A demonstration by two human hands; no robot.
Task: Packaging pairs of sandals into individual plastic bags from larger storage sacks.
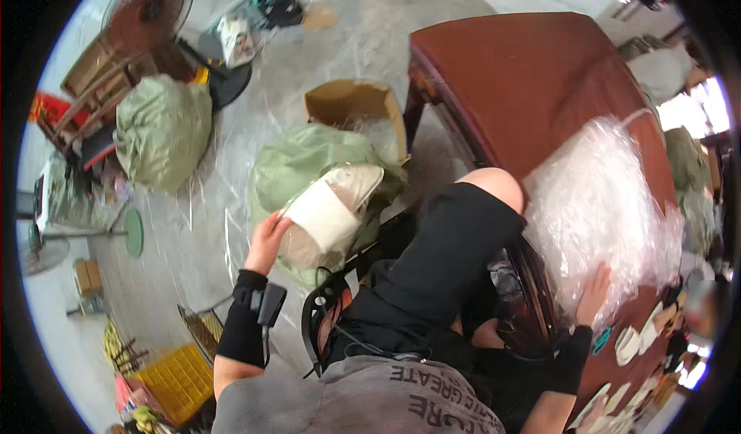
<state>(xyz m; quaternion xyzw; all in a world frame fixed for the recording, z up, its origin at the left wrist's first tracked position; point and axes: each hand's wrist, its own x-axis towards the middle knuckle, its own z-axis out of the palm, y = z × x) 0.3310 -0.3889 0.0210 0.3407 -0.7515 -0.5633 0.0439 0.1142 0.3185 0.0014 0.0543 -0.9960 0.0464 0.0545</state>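
Observation:
My left hand is closed on the near-left edge of a flat cream-white piece in a clear plastic bag. What the piece is I cannot make out. It lies over the top of a bulging pale green sack on the floor to my left. My right hand rests with fingers stretched out against a big heap of clear plastic bags. That heap sits on the reddish-brown table to my right.
Beyond the green sack stands an open cardboard box. Another full green sack and a standing fan are at the far left. A yellow crate is at the lower left. Several white pieces lie on the table's near right.

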